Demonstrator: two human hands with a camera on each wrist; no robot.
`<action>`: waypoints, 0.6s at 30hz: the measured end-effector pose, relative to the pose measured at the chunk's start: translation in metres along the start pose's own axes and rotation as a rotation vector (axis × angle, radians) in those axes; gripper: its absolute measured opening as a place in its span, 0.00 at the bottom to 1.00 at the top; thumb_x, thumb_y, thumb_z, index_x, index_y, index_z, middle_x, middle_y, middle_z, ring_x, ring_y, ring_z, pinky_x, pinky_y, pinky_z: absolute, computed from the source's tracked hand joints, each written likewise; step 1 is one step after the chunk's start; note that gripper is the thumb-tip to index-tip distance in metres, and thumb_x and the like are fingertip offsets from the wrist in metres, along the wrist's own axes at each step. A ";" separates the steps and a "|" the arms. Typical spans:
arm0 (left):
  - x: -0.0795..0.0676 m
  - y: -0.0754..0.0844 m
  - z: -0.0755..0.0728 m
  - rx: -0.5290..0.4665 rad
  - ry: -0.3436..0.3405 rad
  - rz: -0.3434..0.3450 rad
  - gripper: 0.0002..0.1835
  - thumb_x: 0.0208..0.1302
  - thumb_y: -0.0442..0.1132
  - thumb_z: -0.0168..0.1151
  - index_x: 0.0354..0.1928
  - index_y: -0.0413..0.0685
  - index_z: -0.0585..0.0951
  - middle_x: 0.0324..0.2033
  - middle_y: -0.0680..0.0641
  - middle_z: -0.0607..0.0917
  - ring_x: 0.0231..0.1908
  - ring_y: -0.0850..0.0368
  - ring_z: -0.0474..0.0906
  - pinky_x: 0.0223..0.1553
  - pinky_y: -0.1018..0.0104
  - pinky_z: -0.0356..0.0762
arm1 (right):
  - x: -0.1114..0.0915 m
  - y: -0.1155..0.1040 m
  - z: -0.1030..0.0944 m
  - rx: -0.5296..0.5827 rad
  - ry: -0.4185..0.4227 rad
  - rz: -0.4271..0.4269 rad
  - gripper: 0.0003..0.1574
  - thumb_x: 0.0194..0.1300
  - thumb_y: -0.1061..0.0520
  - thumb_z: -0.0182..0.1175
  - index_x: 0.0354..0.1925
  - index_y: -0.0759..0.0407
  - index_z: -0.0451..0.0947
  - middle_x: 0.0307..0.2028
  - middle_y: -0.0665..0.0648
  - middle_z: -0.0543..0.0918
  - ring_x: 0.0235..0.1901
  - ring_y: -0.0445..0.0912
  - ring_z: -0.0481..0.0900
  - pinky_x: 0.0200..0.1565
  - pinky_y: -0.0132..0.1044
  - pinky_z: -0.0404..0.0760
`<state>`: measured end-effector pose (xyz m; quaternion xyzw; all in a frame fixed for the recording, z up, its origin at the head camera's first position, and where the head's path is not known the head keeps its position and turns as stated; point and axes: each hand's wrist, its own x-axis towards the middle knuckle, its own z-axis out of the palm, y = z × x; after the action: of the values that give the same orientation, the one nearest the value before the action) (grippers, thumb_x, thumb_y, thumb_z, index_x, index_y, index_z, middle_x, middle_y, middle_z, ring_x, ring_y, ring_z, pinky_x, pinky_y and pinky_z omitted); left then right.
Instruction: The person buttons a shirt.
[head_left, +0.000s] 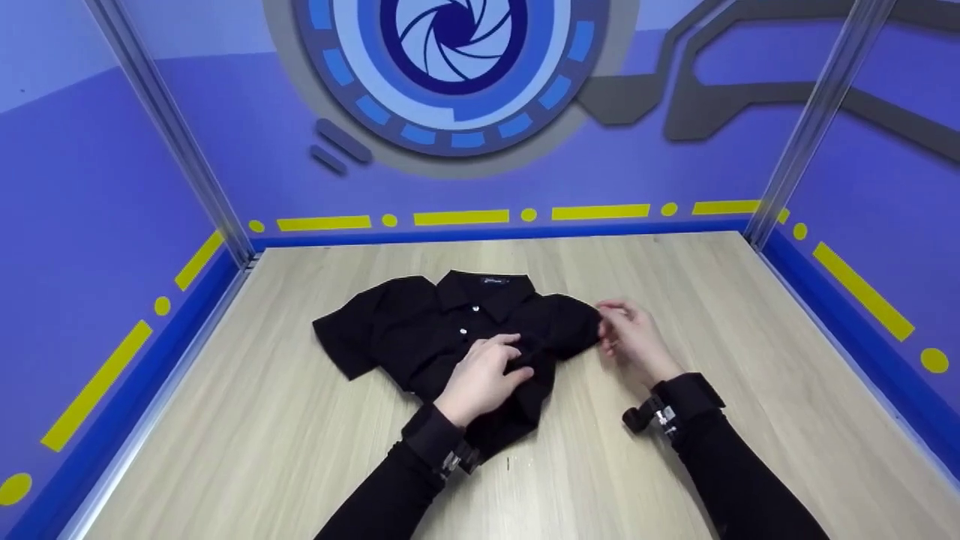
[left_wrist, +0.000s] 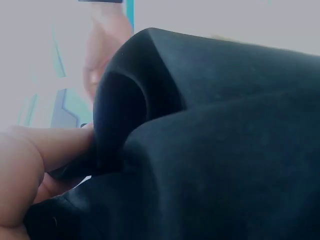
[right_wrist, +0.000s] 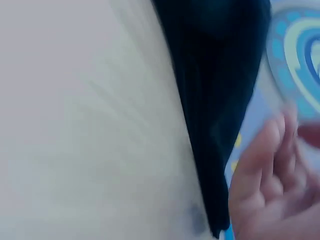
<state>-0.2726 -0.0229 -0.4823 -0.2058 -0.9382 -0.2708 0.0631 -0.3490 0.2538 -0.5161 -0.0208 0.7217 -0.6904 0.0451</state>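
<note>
A black short-sleeved shirt (head_left: 409,330) with a collar and white buttons lies front up on the wooden table, its lower part bunched. My left hand (head_left: 480,379) is over the shirt's lower front. In the left wrist view its thumb and finger (left_wrist: 55,145) pinch a fold of the black fabric (left_wrist: 215,150), which bulges up beside them. Beside the right-hand sleeve (head_left: 574,326) is my right hand (head_left: 630,337), fingertips close to the cuff. The right wrist view shows its fingers loosely bent (right_wrist: 272,175) next to the dark sleeve (right_wrist: 215,100), with no cloth visible between them.
The pale wooden table (head_left: 262,420) is bounded by blue-purple panels (head_left: 225,150) at the back and both sides. Metal posts (head_left: 806,127) stand at the back corners. Wrist cameras (head_left: 656,416) are strapped over both dark sleeves.
</note>
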 end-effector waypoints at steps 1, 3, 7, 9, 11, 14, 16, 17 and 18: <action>0.000 0.000 -0.001 -0.013 -0.008 -0.007 0.15 0.63 0.53 0.63 0.44 0.53 0.86 0.63 0.54 0.76 0.60 0.50 0.73 0.54 0.49 0.76 | 0.001 0.002 -0.006 0.008 0.032 0.021 0.24 0.73 0.54 0.52 0.61 0.65 0.66 0.23 0.53 0.77 0.16 0.42 0.73 0.19 0.32 0.76; 0.001 -0.001 -0.001 -0.037 -0.015 -0.018 0.15 0.64 0.53 0.62 0.45 0.54 0.85 0.63 0.55 0.76 0.60 0.50 0.72 0.55 0.48 0.75 | 0.003 0.004 -0.017 0.010 0.044 0.077 0.26 0.73 0.57 0.50 0.65 0.64 0.62 0.26 0.54 0.76 0.17 0.42 0.74 0.19 0.33 0.77; 0.003 -0.001 -0.002 -0.079 -0.005 -0.021 0.15 0.66 0.52 0.60 0.47 0.53 0.84 0.62 0.55 0.76 0.60 0.50 0.73 0.59 0.50 0.72 | 0.002 0.008 -0.031 -0.030 -0.031 0.175 0.29 0.73 0.60 0.47 0.69 0.64 0.57 0.31 0.58 0.76 0.19 0.43 0.75 0.21 0.35 0.80; 0.004 -0.002 -0.003 -0.094 0.009 -0.019 0.16 0.67 0.51 0.59 0.48 0.51 0.83 0.61 0.55 0.77 0.60 0.50 0.73 0.60 0.53 0.71 | 0.002 0.008 -0.034 -0.046 -0.049 0.199 0.31 0.72 0.61 0.48 0.70 0.65 0.56 0.31 0.59 0.77 0.19 0.43 0.76 0.22 0.36 0.81; 0.005 -0.002 -0.003 -0.102 0.024 -0.012 0.16 0.68 0.50 0.58 0.49 0.50 0.83 0.60 0.54 0.78 0.59 0.51 0.74 0.61 0.55 0.70 | 0.001 0.008 -0.034 -0.069 -0.054 0.207 0.34 0.71 0.62 0.49 0.71 0.65 0.54 0.31 0.60 0.78 0.19 0.44 0.77 0.24 0.37 0.82; 0.005 -0.002 -0.003 -0.104 0.039 -0.005 0.16 0.69 0.49 0.57 0.50 0.49 0.82 0.59 0.54 0.79 0.59 0.51 0.74 0.61 0.56 0.71 | 0.001 0.007 -0.032 -0.089 -0.037 0.215 0.35 0.68 0.63 0.52 0.70 0.64 0.56 0.30 0.60 0.78 0.18 0.44 0.77 0.25 0.38 0.83; 0.005 -0.002 -0.003 -0.107 0.049 0.003 0.16 0.69 0.49 0.56 0.51 0.48 0.82 0.58 0.53 0.80 0.58 0.50 0.75 0.61 0.55 0.71 | 0.000 0.008 -0.031 -0.115 -0.032 0.209 0.33 0.66 0.64 0.55 0.67 0.66 0.59 0.29 0.58 0.78 0.17 0.43 0.76 0.23 0.37 0.82; 0.005 -0.002 -0.003 -0.108 0.054 0.006 0.16 0.70 0.49 0.56 0.51 0.48 0.82 0.58 0.53 0.80 0.58 0.50 0.75 0.61 0.55 0.71 | 0.000 0.008 -0.030 -0.139 -0.027 0.204 0.31 0.65 0.63 0.57 0.64 0.67 0.62 0.27 0.57 0.78 0.17 0.42 0.75 0.21 0.36 0.81; 0.005 -0.002 -0.004 -0.109 0.055 0.002 0.16 0.70 0.49 0.56 0.52 0.48 0.82 0.58 0.53 0.80 0.58 0.50 0.75 0.61 0.55 0.71 | 0.000 0.009 -0.029 -0.160 -0.022 0.201 0.28 0.64 0.63 0.60 0.60 0.68 0.65 0.25 0.55 0.77 0.16 0.41 0.73 0.19 0.34 0.78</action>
<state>-0.2784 -0.0247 -0.4790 -0.2025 -0.9198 -0.3271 0.0781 -0.3514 0.2835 -0.5234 0.0407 0.7723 -0.6224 0.1200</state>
